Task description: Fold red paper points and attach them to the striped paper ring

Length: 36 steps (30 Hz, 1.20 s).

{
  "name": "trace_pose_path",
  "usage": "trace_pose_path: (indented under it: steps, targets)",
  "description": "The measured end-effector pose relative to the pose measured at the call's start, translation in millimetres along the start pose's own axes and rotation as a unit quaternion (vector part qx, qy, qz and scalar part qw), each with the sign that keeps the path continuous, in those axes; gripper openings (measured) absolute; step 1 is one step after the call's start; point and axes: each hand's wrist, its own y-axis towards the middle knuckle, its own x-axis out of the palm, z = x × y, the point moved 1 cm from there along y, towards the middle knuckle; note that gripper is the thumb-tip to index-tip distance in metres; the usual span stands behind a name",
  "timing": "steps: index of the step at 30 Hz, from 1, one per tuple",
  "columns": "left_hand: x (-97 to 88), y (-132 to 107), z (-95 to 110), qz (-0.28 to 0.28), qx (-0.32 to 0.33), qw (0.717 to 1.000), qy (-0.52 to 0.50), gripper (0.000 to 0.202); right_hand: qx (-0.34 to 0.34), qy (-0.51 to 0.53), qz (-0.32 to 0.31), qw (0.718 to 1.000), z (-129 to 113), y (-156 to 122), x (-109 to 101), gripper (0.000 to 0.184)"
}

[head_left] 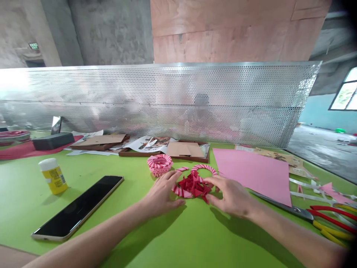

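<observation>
A small heap of red folded paper pieces lies on the green tabletop, with pink-and-white striped paper rings around and behind it. My left hand rests at the heap's left side, fingers stretched and thumb apart, by a curved striped piece. On the opposite side, my right hand is curved with thumb and fingers apart, its fingertips at the heap's edge. Behind the heap is a striped ring. Several more striped rings stand in a stack just beyond my left fingers.
Left are a yellow glue stick and a phone. Pink paper and scissors with red-and-yellow handles lie right, near paper strips. Frames with brown boards sit before a perforated metal divider.
</observation>
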Motion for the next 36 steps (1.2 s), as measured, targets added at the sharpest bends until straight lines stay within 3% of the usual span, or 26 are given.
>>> trace_pose_path:
  steps: [3,6,14,20,25,31,36]
  targets:
    - [1.6,-12,-8,-0.006,-0.061,0.998,0.017,0.073,0.007,-0.016,0.008,1.000,10,1,-2,0.027]
    - [5.1,-10,-15,-0.026,-0.090,0.996,0.008,0.069,0.012,-0.041,0.012,0.999,25,8,4,0.025]
    - [9.3,23,-24,-0.018,-0.032,0.999,0.004,0.043,-0.009,-0.109,0.001,0.994,45,20,10,0.023]
    - [14.3,40,-30,0.000,-0.015,1.000,0.017,0.043,-0.008,-0.154,0.014,0.988,49,26,11,0.024]
    - [18.8,40,-33,0.026,-0.019,0.999,0.027,0.043,-0.001,-0.167,0.026,0.986,58,19,0,0.023]
    - [15.0,27,-4,0.063,-0.004,0.998,0.014,0.039,0.071,-0.207,0.029,0.975,89,-18,-38,0.026]
    - [16.9,29,46,0.040,0.040,0.997,-0.049,0.038,0.129,-0.245,0.007,0.961,114,-47,-51,0.068]
